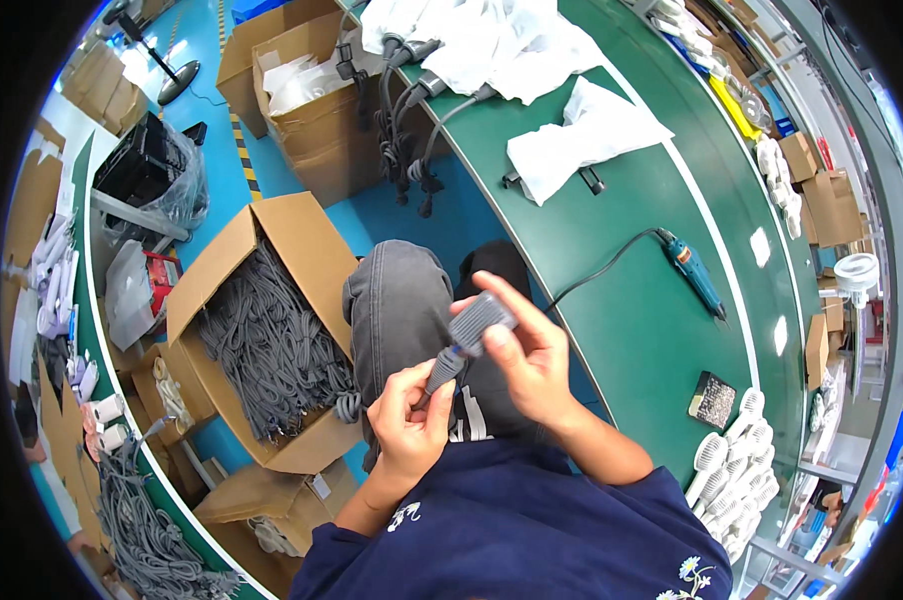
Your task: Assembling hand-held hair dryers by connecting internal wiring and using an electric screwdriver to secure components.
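Note:
Above my lap I hold a grey ribbed plug-like part (480, 322) with a tapered, ringed neck. My left hand (410, 425) pinches the lower end of the neck between thumb and fingers. The wider block end sits between the thumb and fingers of my right hand (537, 365). A small blue spot shows where the neck meets the block. Any cord running on from the neck is hidden by my left hand. The nearest tool is a teal electric screwdriver (694, 275), lying on the green bench (622, 330) to the right.
An open carton (317, 240) of bundled grey cords (272, 340) stands at my left. White plastic bags (572, 150) and hanging corded plugs (397, 150) are at the bench's far end. A small box of screws (712, 400) and several white ribbed parts (737, 470) lie on the right.

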Tool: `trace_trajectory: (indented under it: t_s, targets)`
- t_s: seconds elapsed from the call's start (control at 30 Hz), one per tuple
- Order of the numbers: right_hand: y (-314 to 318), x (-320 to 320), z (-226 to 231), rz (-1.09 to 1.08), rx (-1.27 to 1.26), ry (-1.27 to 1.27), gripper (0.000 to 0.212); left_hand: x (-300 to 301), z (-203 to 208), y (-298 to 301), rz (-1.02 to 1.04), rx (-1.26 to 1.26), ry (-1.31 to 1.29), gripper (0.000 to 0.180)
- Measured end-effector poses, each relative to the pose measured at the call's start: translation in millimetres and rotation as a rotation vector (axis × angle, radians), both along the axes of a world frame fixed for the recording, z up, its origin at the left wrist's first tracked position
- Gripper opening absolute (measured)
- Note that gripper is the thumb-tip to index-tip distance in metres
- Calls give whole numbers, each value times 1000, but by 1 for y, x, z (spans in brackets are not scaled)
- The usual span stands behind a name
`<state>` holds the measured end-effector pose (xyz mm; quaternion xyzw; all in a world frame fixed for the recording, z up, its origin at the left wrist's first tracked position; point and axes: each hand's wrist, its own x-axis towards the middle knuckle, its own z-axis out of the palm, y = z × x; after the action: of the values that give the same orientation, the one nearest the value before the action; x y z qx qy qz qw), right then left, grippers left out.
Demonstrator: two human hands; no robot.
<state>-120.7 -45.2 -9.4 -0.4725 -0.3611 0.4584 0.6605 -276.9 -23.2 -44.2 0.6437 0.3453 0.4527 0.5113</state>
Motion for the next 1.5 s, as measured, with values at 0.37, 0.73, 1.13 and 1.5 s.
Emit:
trace_trajectory:
  t_s: [0.37,0.73,1.13,1.5]
  targets:
    - [-23,22,-3,47,-47,-313,41,16,-12,15,-239,-283,-58,48]
    - [-71,29,24,-450,10,-382,25,69,61,9,-823,-94,254,69]
    - [-93,50,26,-424,393,-262,22,163,33,157,-733,412,276,56]
    - [-108,48,-1,-384,301,658,23,331,-12,215,-399,958,1000,73]
